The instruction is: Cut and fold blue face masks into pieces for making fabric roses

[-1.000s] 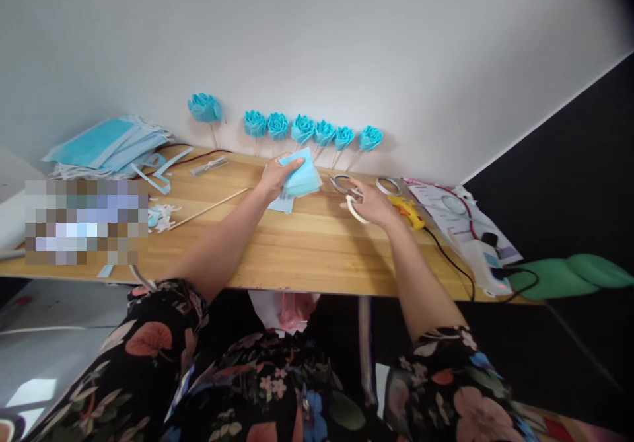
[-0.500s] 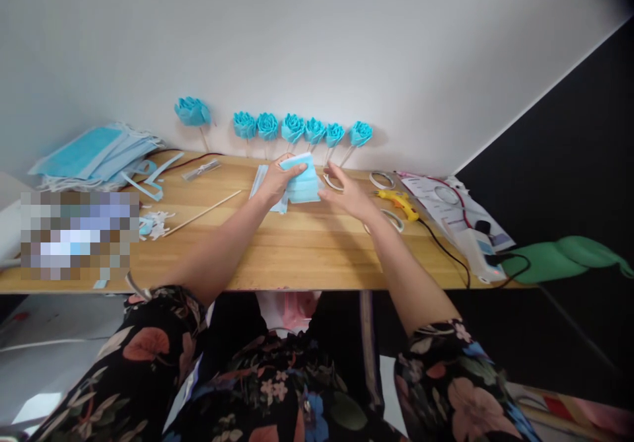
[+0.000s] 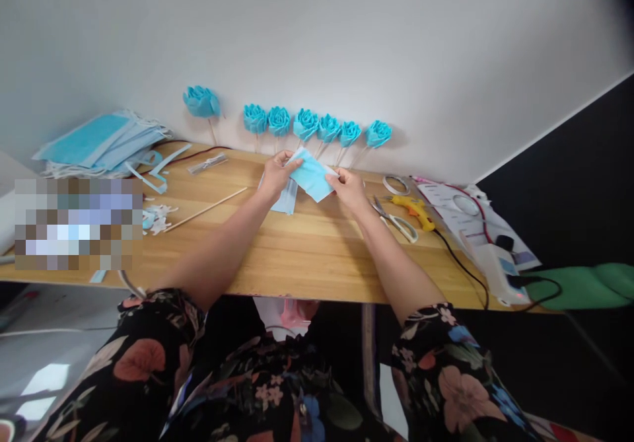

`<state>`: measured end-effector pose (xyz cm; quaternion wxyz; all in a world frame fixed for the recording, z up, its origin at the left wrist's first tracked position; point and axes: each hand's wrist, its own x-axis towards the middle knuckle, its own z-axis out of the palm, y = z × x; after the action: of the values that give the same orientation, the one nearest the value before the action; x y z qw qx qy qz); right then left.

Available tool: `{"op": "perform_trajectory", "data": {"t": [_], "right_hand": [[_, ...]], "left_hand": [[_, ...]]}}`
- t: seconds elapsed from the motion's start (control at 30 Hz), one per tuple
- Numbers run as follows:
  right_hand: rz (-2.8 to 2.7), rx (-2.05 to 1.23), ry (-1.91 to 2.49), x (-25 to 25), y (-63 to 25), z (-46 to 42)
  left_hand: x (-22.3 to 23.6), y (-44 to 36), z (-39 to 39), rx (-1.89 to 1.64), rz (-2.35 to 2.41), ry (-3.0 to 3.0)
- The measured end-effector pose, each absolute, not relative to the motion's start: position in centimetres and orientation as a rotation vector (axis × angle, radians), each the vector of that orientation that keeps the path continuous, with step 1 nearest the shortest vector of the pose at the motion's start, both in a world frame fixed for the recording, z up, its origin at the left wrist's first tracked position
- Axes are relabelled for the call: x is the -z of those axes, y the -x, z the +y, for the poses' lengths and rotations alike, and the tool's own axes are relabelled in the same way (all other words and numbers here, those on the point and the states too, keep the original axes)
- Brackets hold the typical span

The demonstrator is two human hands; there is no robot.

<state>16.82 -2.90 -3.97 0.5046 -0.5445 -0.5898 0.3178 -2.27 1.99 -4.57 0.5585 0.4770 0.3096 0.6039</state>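
Observation:
A light blue piece of face mask fabric [image 3: 314, 175] is stretched at a tilt between my two hands, above the table. My left hand [image 3: 278, 174] pinches its left corner, thumb on top. At its right corner, my right hand [image 3: 348, 187] grips it between thumb and fingers. Beneath the left hand, another pale blue mask piece [image 3: 286, 199] lies on the wood, partly covered. Behind the hands, several blue fabric roses [image 3: 306, 123] on thin sticks lean against the wall. White-handled scissors [image 3: 403, 227] rest just right of my right wrist.
A yellow hot glue gun [image 3: 416, 211] lies right of the scissors, its cord running to a white power strip [image 3: 500, 273]. A stack of blue masks [image 3: 99, 145] sits at the back left. A wooden stick [image 3: 205, 209], fabric scraps [image 3: 157, 219] and a tape roll [image 3: 396, 185] lie on the table [image 3: 297, 257].
My right hand has closed on the right corner of the mask fabric, which was held only by the left. The piece has turned to a diagonal. The view has shifted slightly.

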Motion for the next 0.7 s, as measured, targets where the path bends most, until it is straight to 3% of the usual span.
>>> {"op": "perform_trajectory", "data": {"t": [0.2, 0.5, 0.7], "right_hand": [[-1.252, -0.729, 1.297, 5.1, -17.6, -3.3], [-1.509, -0.379, 1.358, 4.5, -17.7, -5.0], [-1.453, -0.607, 1.292, 4.6, -17.2, -5.5]], "left_hand": [[4.7, 2.2, 1.8, -1.256, 0.725, -1.191], [3.3, 2.3, 1.5, -1.232, 0.994, -1.328], [2.3, 3.5, 0.8, -1.262, 1.026, -1.436]]}}
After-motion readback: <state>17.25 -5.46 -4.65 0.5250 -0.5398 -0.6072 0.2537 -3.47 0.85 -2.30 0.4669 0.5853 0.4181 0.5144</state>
